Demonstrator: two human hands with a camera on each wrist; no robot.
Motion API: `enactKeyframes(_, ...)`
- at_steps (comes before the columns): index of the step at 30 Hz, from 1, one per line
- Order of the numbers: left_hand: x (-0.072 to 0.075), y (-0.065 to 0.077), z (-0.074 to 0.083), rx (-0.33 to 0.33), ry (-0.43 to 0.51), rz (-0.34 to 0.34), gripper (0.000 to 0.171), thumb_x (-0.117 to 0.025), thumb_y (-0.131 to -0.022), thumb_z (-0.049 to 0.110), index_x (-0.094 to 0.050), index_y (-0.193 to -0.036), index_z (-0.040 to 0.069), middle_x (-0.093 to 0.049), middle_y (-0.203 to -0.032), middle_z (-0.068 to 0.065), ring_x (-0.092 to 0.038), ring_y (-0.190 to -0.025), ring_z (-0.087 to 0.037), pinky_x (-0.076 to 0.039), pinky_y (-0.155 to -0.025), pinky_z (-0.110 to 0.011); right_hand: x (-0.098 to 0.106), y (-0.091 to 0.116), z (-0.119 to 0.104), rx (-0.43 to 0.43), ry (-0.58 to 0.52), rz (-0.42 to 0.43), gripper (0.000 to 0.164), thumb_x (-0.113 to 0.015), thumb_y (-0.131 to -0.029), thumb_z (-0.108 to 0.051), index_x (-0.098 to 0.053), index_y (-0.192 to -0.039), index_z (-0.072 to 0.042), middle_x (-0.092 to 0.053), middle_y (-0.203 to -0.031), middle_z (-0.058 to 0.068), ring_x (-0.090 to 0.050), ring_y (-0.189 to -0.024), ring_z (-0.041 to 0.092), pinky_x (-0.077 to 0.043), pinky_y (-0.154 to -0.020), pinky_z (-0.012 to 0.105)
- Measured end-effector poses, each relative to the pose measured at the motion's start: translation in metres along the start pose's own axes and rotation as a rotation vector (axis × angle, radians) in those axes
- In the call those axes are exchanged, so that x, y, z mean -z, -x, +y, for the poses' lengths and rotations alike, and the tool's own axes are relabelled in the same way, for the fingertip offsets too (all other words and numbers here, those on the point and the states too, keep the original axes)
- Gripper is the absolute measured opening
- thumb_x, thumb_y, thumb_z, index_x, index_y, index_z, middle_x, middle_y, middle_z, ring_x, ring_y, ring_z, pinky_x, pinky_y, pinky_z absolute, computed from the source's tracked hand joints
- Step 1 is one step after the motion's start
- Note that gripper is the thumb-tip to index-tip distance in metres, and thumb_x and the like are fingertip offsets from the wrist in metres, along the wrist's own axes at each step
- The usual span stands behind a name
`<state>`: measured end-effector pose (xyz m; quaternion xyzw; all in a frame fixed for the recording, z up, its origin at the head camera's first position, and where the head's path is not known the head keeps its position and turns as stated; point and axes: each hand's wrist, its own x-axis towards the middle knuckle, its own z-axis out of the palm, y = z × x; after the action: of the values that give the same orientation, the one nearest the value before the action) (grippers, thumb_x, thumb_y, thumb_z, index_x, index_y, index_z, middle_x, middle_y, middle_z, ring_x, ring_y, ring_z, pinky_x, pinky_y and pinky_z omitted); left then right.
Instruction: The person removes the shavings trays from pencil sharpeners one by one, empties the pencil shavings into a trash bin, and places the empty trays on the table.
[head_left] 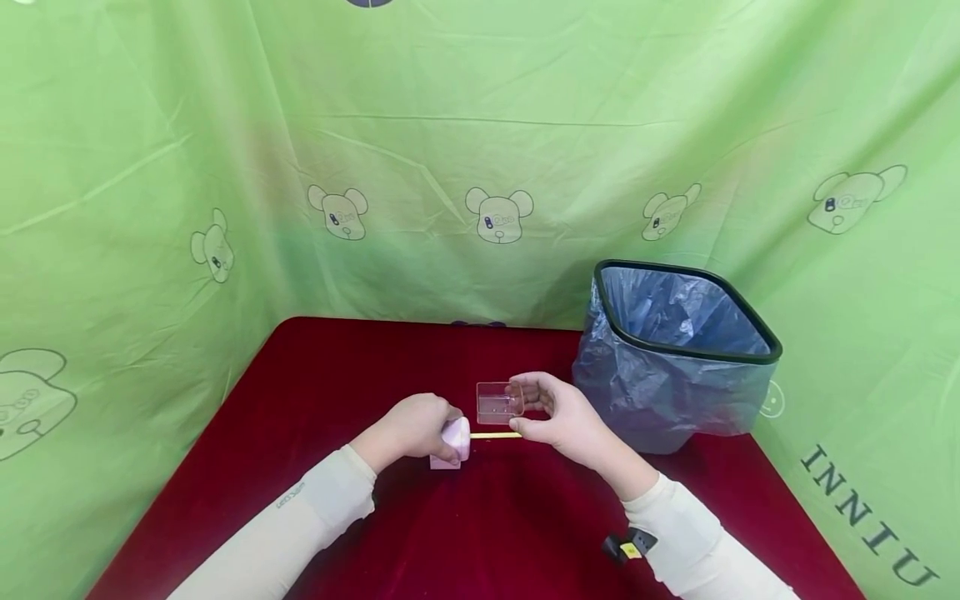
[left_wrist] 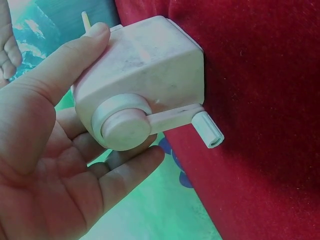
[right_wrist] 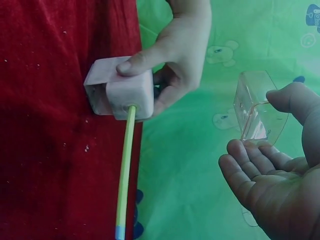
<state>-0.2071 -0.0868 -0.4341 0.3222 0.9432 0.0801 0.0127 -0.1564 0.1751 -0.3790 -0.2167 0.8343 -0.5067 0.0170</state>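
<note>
My left hand (head_left: 418, 427) grips a pale pink pencil sharpener (head_left: 457, 435) with thumb and fingers on opposite sides. Its crank handle (left_wrist: 207, 130) shows in the left wrist view. From the sharpener's face a yellow-green pencil (right_wrist: 125, 170) sticks out, its blue-tipped end pointing toward the right-hand side of the table. A dark opening shows in the sharpener's body in the right wrist view. Between thumb and fingers, my right hand (head_left: 561, 418) pinches a clear plastic box (head_left: 495, 403), held apart from the sharpener, just beyond the pencil.
A dark red cloth (head_left: 375, 358) covers the table, with a few pale specks (right_wrist: 87, 148) on it. At the right stands a trash bin with a black rim (head_left: 697, 353) and a translucent blue bag (head_left: 637, 375). Green curtains (head_left: 420, 150) surround the table.
</note>
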Motion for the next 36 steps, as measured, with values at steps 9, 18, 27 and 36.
enactKeyframes(9,0.000,-0.001,0.000,0.004,-0.001,-0.005,0.044,-0.090,-0.069,0.050,-0.076,-0.099,0.021,-0.060,-0.071,0.013,-0.052,-0.068,-0.008,-0.047,-0.065,-0.027,-0.009,0.003,0.007,0.006,-0.058,-0.013,0.056,-0.079,-0.085,-0.012,-0.057,-0.135,-0.002,-0.066,-0.125,0.015,-0.066,-0.110,0.029,-0.055,-0.096,0.039)
enactKeyframes(18,-0.001,-0.001,0.000,-0.007,0.018,0.008,0.038,-0.092,-0.065,0.050,-0.072,-0.085,0.025,-0.055,-0.064,0.015,-0.050,-0.064,-0.008,-0.045,-0.063,-0.028,-0.018,0.005,0.016,0.001,-0.048,-0.045,0.056,-0.081,-0.085,-0.014,-0.058,-0.135,-0.002,-0.066,-0.126,0.015,-0.065,-0.112,0.029,-0.054,-0.094,0.027)
enactKeyframes(27,0.000,-0.002,0.000,-0.012,0.023,0.004,0.040,-0.092,-0.066,0.050,-0.074,-0.090,0.024,-0.057,-0.065,0.014,-0.051,-0.064,-0.008,-0.046,-0.063,-0.028,-0.025,0.010,0.021,0.009,-0.048,-0.068,0.055,-0.081,-0.086,-0.014,-0.058,-0.134,-0.001,-0.067,-0.126,0.017,-0.067,-0.110,0.031,-0.055,-0.093,0.029)
enactKeyframes(36,0.000,-0.002,-0.001,-0.020,0.012,0.006,0.041,-0.092,-0.065,0.051,-0.074,-0.090,0.024,-0.057,-0.066,0.015,-0.051,-0.064,-0.007,-0.046,-0.063,-0.028,-0.027,0.015,0.025,-0.004,-0.039,-0.074,0.055,-0.081,-0.085,-0.014,-0.058,-0.133,-0.001,-0.066,-0.126,0.016,-0.065,-0.110,0.029,-0.055,-0.094,0.031)
